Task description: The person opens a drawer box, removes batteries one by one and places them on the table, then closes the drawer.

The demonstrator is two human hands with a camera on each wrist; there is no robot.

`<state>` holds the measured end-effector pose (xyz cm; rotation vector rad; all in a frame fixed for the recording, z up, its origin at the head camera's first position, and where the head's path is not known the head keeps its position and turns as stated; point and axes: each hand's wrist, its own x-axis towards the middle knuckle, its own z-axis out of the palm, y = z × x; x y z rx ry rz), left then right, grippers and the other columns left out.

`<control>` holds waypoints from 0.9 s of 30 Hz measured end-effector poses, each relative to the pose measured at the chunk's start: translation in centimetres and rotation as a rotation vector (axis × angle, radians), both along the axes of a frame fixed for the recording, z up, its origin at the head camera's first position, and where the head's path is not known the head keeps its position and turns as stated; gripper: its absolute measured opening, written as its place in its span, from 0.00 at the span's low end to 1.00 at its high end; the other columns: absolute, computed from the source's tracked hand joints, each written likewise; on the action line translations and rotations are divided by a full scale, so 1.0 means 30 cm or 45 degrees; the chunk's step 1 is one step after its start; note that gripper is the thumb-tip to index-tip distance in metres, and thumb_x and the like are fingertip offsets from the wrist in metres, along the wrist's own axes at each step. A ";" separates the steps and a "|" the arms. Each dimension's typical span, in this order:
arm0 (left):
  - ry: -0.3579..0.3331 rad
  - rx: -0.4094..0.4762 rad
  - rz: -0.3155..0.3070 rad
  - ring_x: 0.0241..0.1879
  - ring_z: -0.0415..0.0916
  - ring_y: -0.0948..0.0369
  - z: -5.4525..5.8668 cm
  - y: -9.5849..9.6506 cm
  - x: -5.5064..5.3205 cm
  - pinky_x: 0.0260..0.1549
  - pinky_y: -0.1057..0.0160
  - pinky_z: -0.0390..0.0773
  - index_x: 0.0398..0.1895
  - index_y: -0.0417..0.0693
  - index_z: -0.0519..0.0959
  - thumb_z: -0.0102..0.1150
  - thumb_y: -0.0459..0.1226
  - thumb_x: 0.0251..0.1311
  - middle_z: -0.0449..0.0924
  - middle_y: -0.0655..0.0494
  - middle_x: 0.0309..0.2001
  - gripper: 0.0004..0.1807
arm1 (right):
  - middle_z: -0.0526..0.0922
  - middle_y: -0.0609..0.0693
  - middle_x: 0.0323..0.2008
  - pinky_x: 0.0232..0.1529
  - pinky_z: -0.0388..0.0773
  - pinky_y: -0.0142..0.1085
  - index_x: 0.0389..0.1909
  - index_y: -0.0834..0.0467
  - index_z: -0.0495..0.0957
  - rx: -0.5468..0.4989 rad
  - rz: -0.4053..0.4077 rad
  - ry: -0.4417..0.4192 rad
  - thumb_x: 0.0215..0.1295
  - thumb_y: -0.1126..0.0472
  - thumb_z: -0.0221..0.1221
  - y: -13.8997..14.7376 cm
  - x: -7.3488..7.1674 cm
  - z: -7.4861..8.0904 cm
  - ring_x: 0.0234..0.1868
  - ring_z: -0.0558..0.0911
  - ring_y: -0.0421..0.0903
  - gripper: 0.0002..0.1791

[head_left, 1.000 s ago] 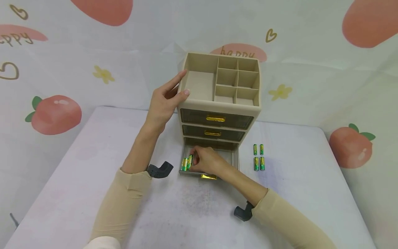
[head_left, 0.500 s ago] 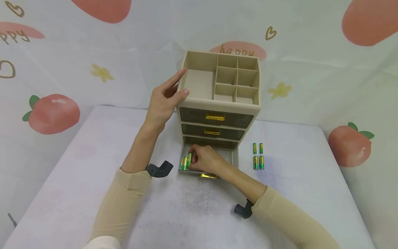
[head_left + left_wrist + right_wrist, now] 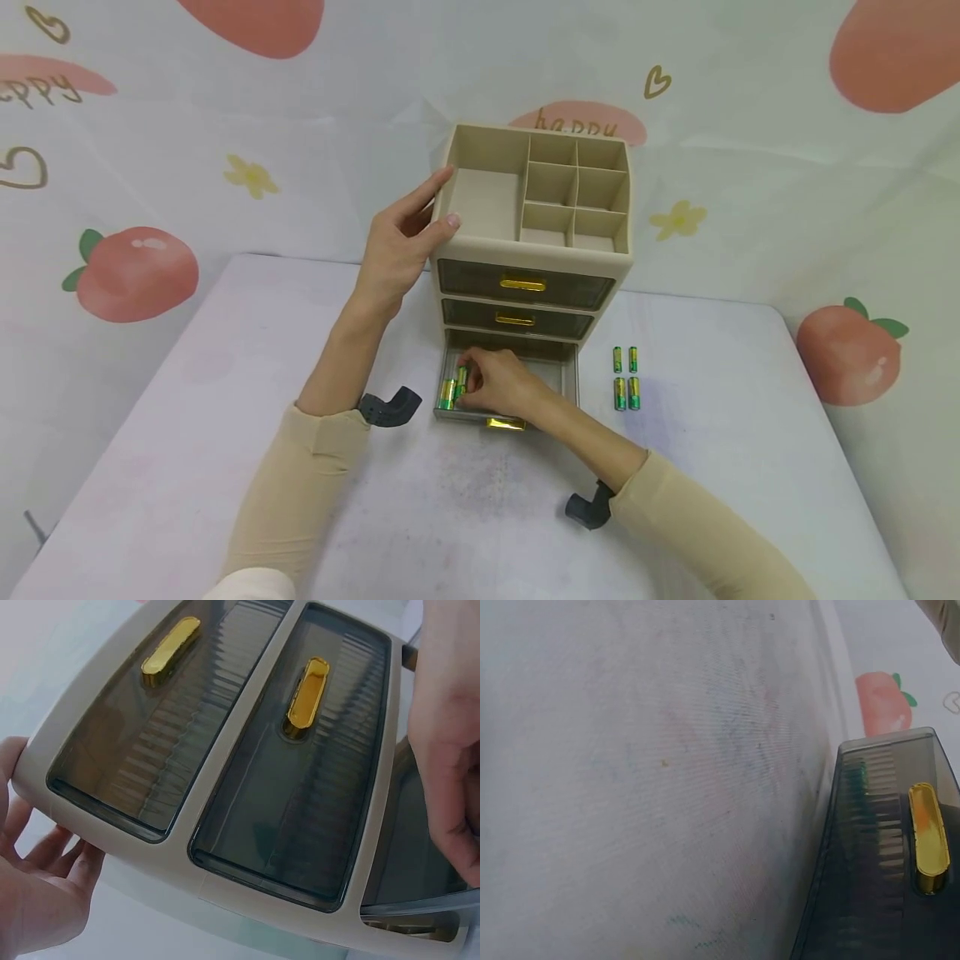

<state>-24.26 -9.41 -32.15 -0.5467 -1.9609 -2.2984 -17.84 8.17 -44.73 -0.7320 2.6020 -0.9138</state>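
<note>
A beige drawer organizer stands on the table, its bottom drawer pulled out. My left hand holds the organizer's upper left side, thumb on the top rim; the left wrist view shows its fingers against the side wall. Inside the bottom drawer, my right hand pinches a green-and-gold battery, partly covered by the fingers. Left of it, upright against the drawer's front left corner, is another battery; whether more stand there is hard to tell. The right wrist view shows the drawer's gold handle but not the hand.
Several batteries lie in two rows on the table right of the organizer, two smaller behind two larger. Two upper drawers are closed. The organizer's top has divided compartments. A printed cloth hangs behind the table.
The right hand stays in the drawer with the battery, shifting only slightly. The left hand keeps its place on the organizer. The head view sways a little.
</note>
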 end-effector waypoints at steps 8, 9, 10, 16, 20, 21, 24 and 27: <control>-0.018 0.010 0.002 0.67 0.68 0.57 -0.004 0.000 -0.003 0.55 0.60 0.76 0.69 0.54 0.73 0.61 0.30 0.64 0.68 0.56 0.70 0.29 | 0.82 0.39 0.26 0.35 0.78 0.31 0.56 0.61 0.77 -0.046 -0.004 -0.055 0.57 0.60 0.71 0.017 0.006 0.020 0.26 0.79 0.34 0.26; -0.016 0.009 0.004 0.67 0.68 0.57 -0.004 0.001 -0.003 0.55 0.60 0.76 0.69 0.54 0.73 0.61 0.30 0.64 0.68 0.56 0.70 0.29 | 0.82 0.39 0.27 0.36 0.78 0.31 0.56 0.61 0.77 -0.054 -0.001 -0.055 0.57 0.60 0.71 0.020 0.007 0.023 0.27 0.80 0.34 0.25; -0.016 0.011 0.006 0.67 0.69 0.57 -0.005 0.001 -0.003 0.55 0.60 0.76 0.69 0.54 0.73 0.61 0.29 0.64 0.68 0.55 0.70 0.29 | 0.83 0.40 0.28 0.36 0.79 0.31 0.56 0.60 0.77 -0.065 0.001 -0.056 0.57 0.61 0.71 0.024 0.008 0.026 0.27 0.81 0.34 0.25; -0.009 0.015 0.011 0.66 0.70 0.56 -0.008 0.005 -0.007 0.53 0.60 0.76 0.69 0.53 0.73 0.61 0.29 0.64 0.68 0.56 0.70 0.29 | 0.85 0.44 0.34 0.38 0.79 0.30 0.57 0.59 0.77 -0.126 0.015 -0.033 0.56 0.64 0.70 0.053 0.017 0.031 0.31 0.82 0.33 0.26; -0.011 0.022 0.008 0.66 0.69 0.56 -0.008 0.004 -0.008 0.53 0.61 0.76 0.69 0.53 0.73 0.61 0.29 0.64 0.68 0.57 0.70 0.29 | 0.85 0.43 0.33 0.39 0.79 0.31 0.58 0.61 0.77 -0.159 0.019 -0.021 0.57 0.64 0.71 0.073 0.028 0.039 0.31 0.81 0.33 0.27; -0.014 0.023 0.007 0.66 0.69 0.56 -0.008 0.004 -0.008 0.53 0.61 0.76 0.69 0.53 0.73 0.61 0.29 0.64 0.68 0.57 0.70 0.29 | 0.84 0.43 0.33 0.39 0.79 0.31 0.58 0.62 0.77 -0.167 0.014 -0.018 0.57 0.64 0.71 0.078 0.032 0.043 0.31 0.81 0.33 0.27; -0.015 0.023 0.007 0.66 0.69 0.56 -0.009 0.002 -0.009 0.53 0.61 0.76 0.69 0.53 0.73 0.61 0.29 0.64 0.68 0.58 0.70 0.29 | 0.83 0.41 0.32 0.39 0.79 0.32 0.59 0.63 0.77 -0.184 -0.003 -0.004 0.57 0.63 0.71 0.092 0.041 0.057 0.32 0.80 0.34 0.28; -0.010 0.015 0.010 0.67 0.69 0.56 -0.009 0.000 -0.008 0.54 0.61 0.76 0.69 0.52 0.73 0.61 0.30 0.64 0.67 0.59 0.70 0.29 | 0.84 0.41 0.32 0.39 0.79 0.31 0.61 0.63 0.76 -0.207 -0.017 0.004 0.57 0.62 0.71 0.104 0.048 0.073 0.34 0.81 0.35 0.30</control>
